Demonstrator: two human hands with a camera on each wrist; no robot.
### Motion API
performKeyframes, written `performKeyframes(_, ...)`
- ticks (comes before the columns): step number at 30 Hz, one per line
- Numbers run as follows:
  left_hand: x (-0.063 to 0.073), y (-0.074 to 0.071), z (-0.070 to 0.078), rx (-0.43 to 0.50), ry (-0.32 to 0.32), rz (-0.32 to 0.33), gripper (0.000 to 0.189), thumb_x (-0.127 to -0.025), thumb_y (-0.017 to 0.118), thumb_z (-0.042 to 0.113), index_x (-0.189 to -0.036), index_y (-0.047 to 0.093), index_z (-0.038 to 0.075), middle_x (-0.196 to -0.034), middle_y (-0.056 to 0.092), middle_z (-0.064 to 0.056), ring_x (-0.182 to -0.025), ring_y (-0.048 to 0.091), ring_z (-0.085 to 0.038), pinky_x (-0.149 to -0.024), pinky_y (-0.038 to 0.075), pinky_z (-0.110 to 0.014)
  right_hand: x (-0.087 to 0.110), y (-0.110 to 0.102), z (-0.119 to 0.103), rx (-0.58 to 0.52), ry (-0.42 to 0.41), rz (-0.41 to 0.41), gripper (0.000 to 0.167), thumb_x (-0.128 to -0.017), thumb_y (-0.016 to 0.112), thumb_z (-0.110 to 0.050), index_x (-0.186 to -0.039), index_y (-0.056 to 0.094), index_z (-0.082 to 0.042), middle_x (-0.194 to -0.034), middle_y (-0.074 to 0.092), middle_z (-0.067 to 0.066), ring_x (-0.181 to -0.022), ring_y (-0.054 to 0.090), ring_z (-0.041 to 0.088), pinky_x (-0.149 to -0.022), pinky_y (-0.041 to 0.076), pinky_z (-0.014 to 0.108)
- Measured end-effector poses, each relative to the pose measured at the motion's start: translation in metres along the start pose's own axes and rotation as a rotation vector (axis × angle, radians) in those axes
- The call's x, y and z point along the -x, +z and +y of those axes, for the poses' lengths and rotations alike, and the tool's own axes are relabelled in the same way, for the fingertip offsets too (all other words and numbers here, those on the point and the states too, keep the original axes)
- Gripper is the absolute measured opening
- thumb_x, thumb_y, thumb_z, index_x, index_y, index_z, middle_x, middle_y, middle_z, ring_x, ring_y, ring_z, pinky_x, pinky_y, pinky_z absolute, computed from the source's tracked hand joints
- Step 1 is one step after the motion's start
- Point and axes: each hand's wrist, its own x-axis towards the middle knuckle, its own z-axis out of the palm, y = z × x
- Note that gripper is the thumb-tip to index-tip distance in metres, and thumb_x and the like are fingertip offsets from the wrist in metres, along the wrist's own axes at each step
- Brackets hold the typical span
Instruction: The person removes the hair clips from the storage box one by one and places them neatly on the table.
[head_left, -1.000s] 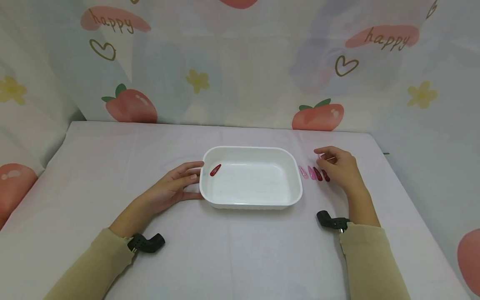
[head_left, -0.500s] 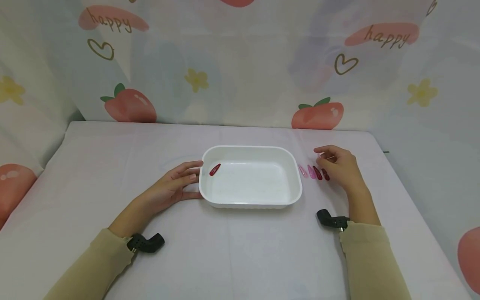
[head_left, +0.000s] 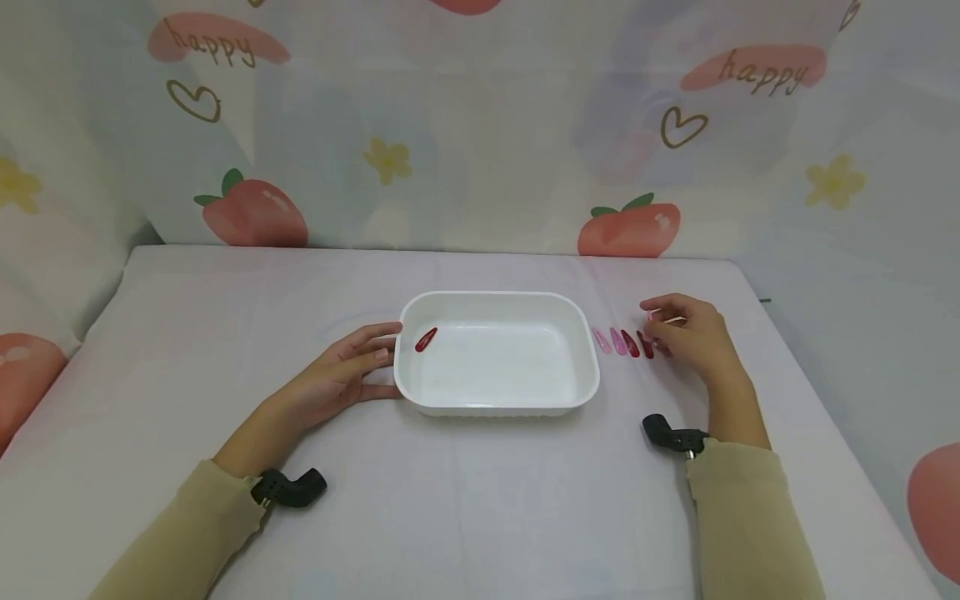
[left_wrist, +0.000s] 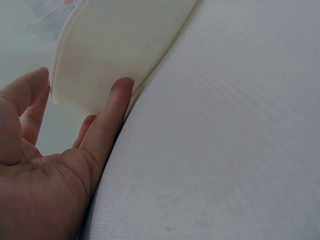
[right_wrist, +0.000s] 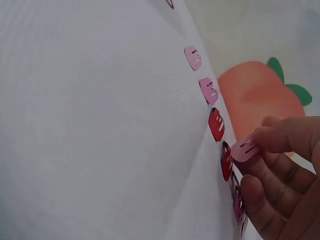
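A white tray (head_left: 510,354) stands mid-table with a red snap hair clip (head_left: 426,339) lying near its left wall. My left hand (head_left: 341,367) touches the tray's left side with extended fingers, spread along the wall in the left wrist view. Right of the tray, a row of snap hair clips lies on the cloth: light pink (head_left: 602,340), pink (head_left: 618,342), red (head_left: 630,343) and dark red (head_left: 645,344). Above the row's right end, my right hand (head_left: 692,335) pinches a pink hair clip (right_wrist: 244,149) between thumb and finger. More clips, partly hidden, lie below that hand in the right wrist view.
A white cloth (head_left: 450,500) covers the table. Behind it hangs a patterned curtain (head_left: 480,125) with peaches, flowers and lettering. Black wrist cameras (head_left: 288,487) sit on both forearms, at the sleeve cuffs.
My right hand has moved slightly to the right with the pink hair clip, uncovering more of the dark red clip. The left hand stays at the tray. The head view has shifted a little.
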Motion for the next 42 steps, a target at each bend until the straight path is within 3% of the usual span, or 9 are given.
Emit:
performKeyframes(13, 0.000, 0.000, -0.001, -0.007, 0.008, -0.005, 0.049, -0.106, 0.045, 0.008, -0.153, 0.034, 0.012, -0.156, 0.029, -0.021, -0.137, 0.045, -0.031, -0.097, 0.052, -0.055, -0.002, -0.001, 0.004, -0.004, 0.074, 0.106, 0.036, -0.100, 0.055, -0.027, -0.133, 0.061, -0.015, -0.118, 0.061, 0.011, -0.101, 0.058, 0.026, -0.067, 0.051, 0.014)
performKeyframes(25, 0.000, -0.001, -0.001, -0.002, 0.005, -0.009, 0.050, -0.106, 0.045, 0.009, -0.154, 0.032, 0.012, -0.157, 0.027, -0.021, -0.137, 0.046, -0.031, -0.098, 0.052, -0.055, -0.003, -0.001, 0.009, 0.006, 0.095, 0.021, 0.036, -0.100, 0.057, -0.022, -0.135, 0.060, -0.012, -0.116, 0.062, 0.015, -0.095, 0.060, 0.027, -0.066, 0.053, 0.016)
performKeyframes(35, -0.003, -0.002, -0.001, -0.008, -0.016, -0.008, 0.049, -0.106, 0.047, 0.011, -0.153, 0.035, 0.015, -0.157, 0.028, -0.019, -0.138, 0.045, -0.032, -0.097, 0.052, -0.054, 0.002, -0.012, 0.011, -0.059, 0.169, 0.124, 0.040, -0.101, 0.056, -0.031, -0.138, 0.058, -0.015, -0.123, 0.058, 0.012, -0.101, 0.057, 0.026, -0.070, 0.053, 0.015)
performKeyframes(42, 0.003, -0.007, 0.001, -0.029, -0.012, 0.032, 0.048, -0.106, 0.046, 0.011, -0.153, 0.036, 0.016, -0.156, 0.030, -0.018, -0.136, 0.046, -0.029, -0.096, 0.054, -0.053, -0.002, -0.010, 0.008, -0.008, 0.105, 0.023, 0.038, -0.101, 0.055, -0.021, -0.136, 0.058, -0.007, -0.117, 0.061, 0.018, -0.088, 0.061, 0.022, -0.066, 0.052, 0.015)
